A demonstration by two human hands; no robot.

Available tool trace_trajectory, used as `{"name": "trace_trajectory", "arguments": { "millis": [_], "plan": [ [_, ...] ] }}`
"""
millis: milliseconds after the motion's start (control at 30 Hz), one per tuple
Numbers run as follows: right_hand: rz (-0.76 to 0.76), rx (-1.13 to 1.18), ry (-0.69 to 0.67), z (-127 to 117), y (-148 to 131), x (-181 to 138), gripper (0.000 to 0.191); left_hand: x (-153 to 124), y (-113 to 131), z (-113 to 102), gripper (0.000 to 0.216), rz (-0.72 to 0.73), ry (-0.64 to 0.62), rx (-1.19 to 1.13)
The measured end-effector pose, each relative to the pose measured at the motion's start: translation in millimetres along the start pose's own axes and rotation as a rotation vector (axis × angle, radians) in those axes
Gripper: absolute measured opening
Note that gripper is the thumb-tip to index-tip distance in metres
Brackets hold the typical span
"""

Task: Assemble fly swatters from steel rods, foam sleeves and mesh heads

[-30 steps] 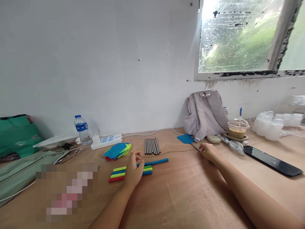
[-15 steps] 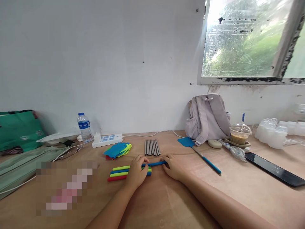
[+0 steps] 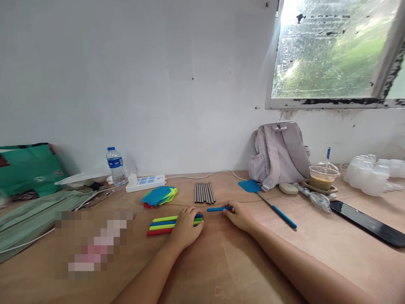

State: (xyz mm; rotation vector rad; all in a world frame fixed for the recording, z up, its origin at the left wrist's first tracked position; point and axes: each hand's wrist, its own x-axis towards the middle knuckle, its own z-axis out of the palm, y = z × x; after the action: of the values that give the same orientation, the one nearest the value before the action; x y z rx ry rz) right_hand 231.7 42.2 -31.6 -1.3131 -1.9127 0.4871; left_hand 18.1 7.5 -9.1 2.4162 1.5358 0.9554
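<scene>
Centre frame: left hand (image 3: pixel 185 227) palm-down over right ends of coloured sticks (image 3: pixel 163 224), fingers curled, grip unclear. Just right: blue stick (image 3: pixel 217 209), right hand (image 3: pixel 238 214) fingertips pinching its right end. Steel rods (image 3: pixel 204 193) close behind; bare bench (image 3: pixel 221 266) toward lower edge.

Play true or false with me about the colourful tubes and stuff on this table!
1. The right hand pinches one end of a blue tube. True.
2. The left hand is lifted in the air. False: it rests on the coloured tubes.
3. The metal straws lie side by side in a row. True.
4. The water bottle lies on its side. False: it stands upright near the wall.
</scene>
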Motion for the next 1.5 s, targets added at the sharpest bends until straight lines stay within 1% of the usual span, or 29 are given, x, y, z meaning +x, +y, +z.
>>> {"name": "trace_trajectory", "arguments": {
  "millis": [133, 200, 267, 333, 400, 467, 533, 600, 667, 700, 767, 833, 900, 967, 1033, 1100, 1200, 1333, 1500],
  "plan": [
    [-0.015, 0.209, 0.070, -6, 0, 0, 0.017, 0, 1, 1, 0.029, 0.055, 0.069, -0.071],
    [-0.074, 0.289, 0.105, -7, -5, -3, 0.019, -1, 5, 0, 0.036, 0.079, 0.124, -0.086],
    [-0.135, 0.335, 0.116, -6, -11, -6, 0.022, -3, 11, -3, 0.039, 0.115, 0.153, -0.086],
    [-0.188, 0.344, 0.093, -4, -17, -10, 0.024, -4, 18, -7, 0.033, 0.173, 0.127, -0.072],
    [-0.249, 0.313, 0.032, -1, -22, -12, 0.024, -5, 23, -9, 0.023, 0.217, 0.081, -0.051],
    [-0.305, 0.268, -0.037, 1, -24, -12, 0.025, -6, 26, -8, 0.013, 0.224, 0.044, -0.027],
    [-0.330, 0.243, -0.067, 3, -22, -7, 0.024, -5, 26, -6, 0.008, 0.204, 0.022, -0.012],
    [-0.304, 0.239, -0.020, 4, -17, 1, 0.024, -5, 25, -4, 0.008, 0.176, 0.010, -0.018],
    [-0.215, 0.194, 0.096, 6, -10, 12, 0.020, -4, 24, -3, 0.009, 0.147, 0.011, -0.053],
    [-0.159, 0.134, 0.144, 7, -6, 18, 0.018, -4, 23, -3, 0.010, 0.131, 0.018, -0.077],
    [-0.068, -0.016, 0.178, 10, 0, 29, 0.018, -4, 23, -3, 0.014, 0.094, 0.045, -0.131],
    [-0.040, -0.149, 0.127, 13, 1, 36, 0.025, -3, 22, -3, 0.015, 0.029, 0.090, -0.184],
    [-0.062, -0.272, 0.053, 16, -2, 40, 0.029, -3, 22, -2, 0.013, -0.051, 0.122, -0.259],
    [-0.085, -0.407, -0.009, 18, -8, 42, 0.029, -3, 21, -1, 0.008, -0.113, 0.130, -0.369],
    [-0.083, -0.497, -0.050, 19, -13, 43, 0.025, -3, 21, 1, 0.005, -0.128, 0.120, -0.460],
    [-0.066, -0.522, -0.072, 19, -15, 44, 0.022, -4, 21, 1, 0.005, -0.110, 0.109, -0.486],
    [-0.043, -0.519, -0.077, 20, -12, 45, 0.018, -5, 24, 0, 0.007, -0.041, 0.082, -0.437],
    [0.006, -0.521, -0.053, 21, -9, 44, 0.015, -8, 30, -5, 0.011, 0.091, 0.017, -0.305],
    [0.108, -0.533, -0.012, 18, -3, 44, 0.018, -9, 35, -10, 0.009, 0.231, -0.077, -0.140]
  ]
}}
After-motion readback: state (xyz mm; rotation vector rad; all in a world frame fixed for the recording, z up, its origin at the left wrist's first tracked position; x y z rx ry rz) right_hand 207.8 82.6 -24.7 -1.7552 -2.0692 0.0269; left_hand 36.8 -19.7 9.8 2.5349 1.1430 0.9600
